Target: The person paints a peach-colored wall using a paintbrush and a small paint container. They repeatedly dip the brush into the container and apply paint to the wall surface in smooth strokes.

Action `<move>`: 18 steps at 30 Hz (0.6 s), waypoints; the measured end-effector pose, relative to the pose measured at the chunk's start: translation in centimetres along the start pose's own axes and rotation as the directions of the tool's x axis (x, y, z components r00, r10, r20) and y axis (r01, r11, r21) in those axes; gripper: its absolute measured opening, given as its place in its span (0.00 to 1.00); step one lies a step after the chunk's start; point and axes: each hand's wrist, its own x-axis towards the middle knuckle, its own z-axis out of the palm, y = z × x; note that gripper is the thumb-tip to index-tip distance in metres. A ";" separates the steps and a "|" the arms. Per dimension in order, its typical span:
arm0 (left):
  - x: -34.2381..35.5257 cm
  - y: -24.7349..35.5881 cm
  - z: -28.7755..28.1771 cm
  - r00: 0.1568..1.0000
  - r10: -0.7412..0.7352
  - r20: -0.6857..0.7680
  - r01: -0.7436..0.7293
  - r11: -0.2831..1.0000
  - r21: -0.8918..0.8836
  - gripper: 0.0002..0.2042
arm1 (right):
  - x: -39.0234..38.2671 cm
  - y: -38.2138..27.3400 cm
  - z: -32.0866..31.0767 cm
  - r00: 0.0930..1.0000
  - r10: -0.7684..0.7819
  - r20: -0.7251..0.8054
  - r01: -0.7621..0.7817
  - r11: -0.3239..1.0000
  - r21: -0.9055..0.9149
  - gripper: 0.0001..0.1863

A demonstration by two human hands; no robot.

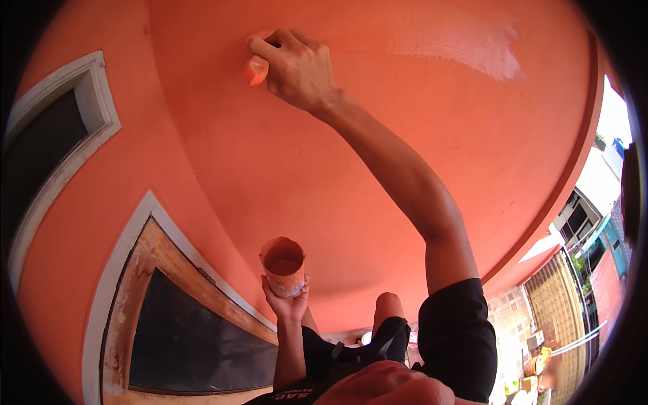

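Grips a paint-smeared tool [256, 69] in the right grip [293, 67], closed round it, high up in front of the orange wall [405, 169]. Cannot tell the exact kind of tool, with much of it hidden by the fingers; shows a rounded, orange-smeared end below the fingers and a little more orange just above them. Cannot tell for certain about contact with the wall. Reaches up with the bare right forearm [391, 162] from a short black sleeve [459, 324].

Holds a round, orange-stained cup [289, 280] in the left grip [290, 307], curled about its lower part, low down and well apart from the tool. Turns the open mouth of the cup toward the camera, with a dim, orange-brown inside, too dark to tell the level. Shows pale smears low on the outside of the cup.

Bears a whitish patch [466, 50] on the wall, well to the right of the right grip. Shows a white window frame [98, 88] at upper left and, below it, a worn wooden frame [177, 260] round dark glass [196, 337]. Reveals sunlit buildings [597, 182] past the curved right edge of the wall.
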 end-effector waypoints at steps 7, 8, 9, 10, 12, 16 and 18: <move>-1.5 1.6 -0.5 0.997 0.030 -0.068 -0.027 0.999 0.039 0.33 | -0.2 9.1 -8.3 0.769 0.606 -0.206 -0.555 0.791 0.255 0.13; -1.5 1.9 -0.8 0.995 0.045 -0.091 -0.041 0.998 0.041 0.33 | -0.8 11.1 -10.8 0.783 0.514 -0.350 -0.448 0.857 0.255 0.13; -1.7 2.3 -1.0 0.995 0.055 -0.088 -0.052 0.998 0.035 0.32 | -1.3 12.8 -13.4 0.804 0.384 -0.454 -0.401 0.914 0.062 0.12; -1.9 2.7 -1.3 0.994 0.063 -0.090 -0.061 0.998 0.028 0.32 | -1.5 14.3 -15.7 0.782 0.350 -0.515 -0.375 0.925 0.059 0.11; -2.0 3.4 -1.8 0.995 0.067 -0.071 -0.065 0.998 0.025 0.32 | -1.7 15.3 -18.9 0.704 0.442 -0.555 -0.571 0.817 -0.074 0.14; -1.8 3.5 -2.6 0.997 0.060 -0.055 -0.061 0.998 -0.013 0.32 | -0.2 11.7 -15.8 0.881 0.231 -0.413 -0.404 0.823 -0.401 0.08; -1.7 3.2 -2.7 0.993 0.056 -0.107 -0.058 0.998 -0.020 0.32 | 0.6 8.2 -9.7 0.954 0.150 -0.259 -0.272 0.796 -0.541 0.07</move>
